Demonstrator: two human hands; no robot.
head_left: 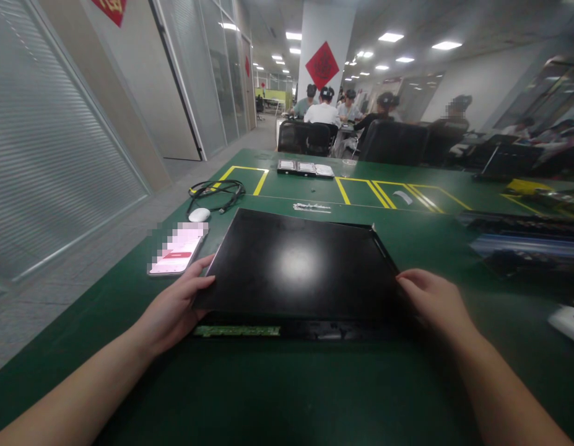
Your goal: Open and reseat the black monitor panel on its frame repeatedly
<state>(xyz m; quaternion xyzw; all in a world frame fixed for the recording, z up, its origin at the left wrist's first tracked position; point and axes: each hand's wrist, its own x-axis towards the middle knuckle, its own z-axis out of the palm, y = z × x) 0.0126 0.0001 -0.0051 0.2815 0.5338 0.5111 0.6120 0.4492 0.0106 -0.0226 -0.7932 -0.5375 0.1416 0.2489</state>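
Both hands grip one black panel (298, 266), a flat glossy slab lying on the green table (277, 384) straight ahead of the person. Left hand (173, 310) is closed on the panel's near left corner, thumb on top and fingers tucked under the edge. Right hand (435, 303) clasps the panel's near right corner the same way, fingers curled over the side. Along the panel's near edge one thin green circuit strip (238, 331) shows beneath it. Just left of the panel lies one phone (178, 251) with a lit screen, and beyond the phone one white mouse (199, 214). One coiled black cable (219, 191) rests farther out, left of the panel's far corner. Past the panel's far edge a small row of screws or small parts (311, 207) sits on the mat, too small to count. Farther still, three flat drives (305, 167) lie side by side between yellow floor-tape lines. Right of the panel another white mouse (568, 322) is cut by the frame. Several seated people (324, 108) work well beyond the panel.
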